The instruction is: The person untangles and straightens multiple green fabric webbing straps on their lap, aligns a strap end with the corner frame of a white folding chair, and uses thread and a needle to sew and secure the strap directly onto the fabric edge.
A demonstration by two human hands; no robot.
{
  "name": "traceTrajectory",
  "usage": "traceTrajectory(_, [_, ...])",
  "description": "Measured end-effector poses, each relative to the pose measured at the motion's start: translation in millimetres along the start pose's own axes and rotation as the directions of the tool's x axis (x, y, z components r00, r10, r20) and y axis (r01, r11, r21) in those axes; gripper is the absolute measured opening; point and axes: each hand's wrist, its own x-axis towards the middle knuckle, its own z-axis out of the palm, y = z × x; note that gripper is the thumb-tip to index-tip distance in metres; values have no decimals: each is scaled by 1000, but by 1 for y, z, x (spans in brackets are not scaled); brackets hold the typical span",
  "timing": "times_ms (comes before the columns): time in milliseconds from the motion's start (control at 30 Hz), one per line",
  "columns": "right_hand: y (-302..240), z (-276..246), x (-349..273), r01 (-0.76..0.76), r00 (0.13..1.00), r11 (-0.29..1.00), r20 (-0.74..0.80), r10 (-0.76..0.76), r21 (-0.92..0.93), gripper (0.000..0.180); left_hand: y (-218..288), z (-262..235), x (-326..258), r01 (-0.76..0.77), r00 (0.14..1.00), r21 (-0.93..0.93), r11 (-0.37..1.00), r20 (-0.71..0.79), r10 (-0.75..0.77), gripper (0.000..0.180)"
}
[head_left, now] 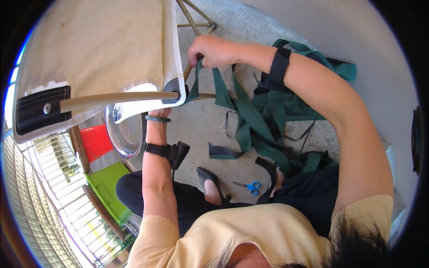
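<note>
A cream canvas sheet [107,49] with white edging stretches across the upper left, on a frame of tan tubes. One tan tube [120,100] runs from a black screwed corner patch [44,110] to another dark patch [175,89] at the canvas corner. My right hand [212,50] is closed beside that corner, gripping a dark green fabric strip [195,87] that passes down to the corner. My left hand [159,112] reaches up beneath the canvas, and its fingers are hidden there.
Tangled green strips [254,120] cover the concrete floor [187,134] at my right. Blue-handled scissors [253,187] lie near my feet. At left are a metal basin [129,145], a red container [94,142], a green plastic piece [107,187] and a white railing [58,178]. A pale wall [353,40] rises at right.
</note>
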Motion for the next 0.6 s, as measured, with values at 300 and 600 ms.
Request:
traceTrajectory(300, [11, 19, 18, -18, 937, 988, -342, 70, 153, 19, 24, 93, -21, 13, 991, -136, 991, 136, 6, 37])
traceTrajectory(600, [6, 13, 14, -41, 931, 973, -344, 119, 226, 19, 30, 122, -19, 26, 982, -164, 986, 191, 6, 41])
